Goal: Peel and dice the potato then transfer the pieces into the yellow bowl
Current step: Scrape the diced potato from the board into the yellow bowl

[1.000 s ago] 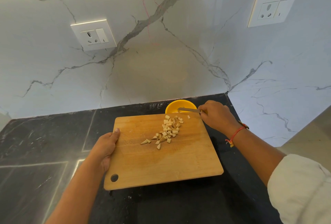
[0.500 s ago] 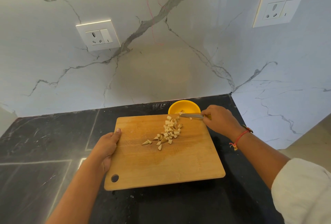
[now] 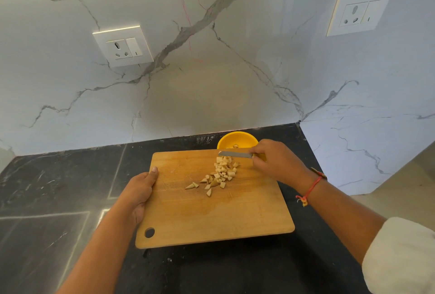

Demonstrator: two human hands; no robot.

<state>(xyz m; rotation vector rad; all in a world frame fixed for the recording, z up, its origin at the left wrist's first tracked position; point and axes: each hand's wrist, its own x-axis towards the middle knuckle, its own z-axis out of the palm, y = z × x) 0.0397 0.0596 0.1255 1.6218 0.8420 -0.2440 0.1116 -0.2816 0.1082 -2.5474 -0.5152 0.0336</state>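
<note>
Head view, looking down: a wooden cutting board [image 3: 211,218] sat over a black stone worktop [image 3: 58,199] in a corner of white marble walls [image 3: 211,82]. The left hand [image 3: 138,190] held the board's left edge, its grip closed with the thumb on top. The right hand [image 3: 275,162] had its grip closed round a small knife [image 3: 235,154], the blade lying across the board's far edge. Diced potato pieces [image 3: 221,173] lay in a loose heap on the far half, just short of the blade. At least one showed inside the yellow bowl [image 3: 244,138], which stood just behind that edge. The pieces looked light, firm and damp, likely to scatter, so sweeping with the blade seemed wiser than pinching. The walls closed in behind and to the right, and open worktop lay to the left.
</note>
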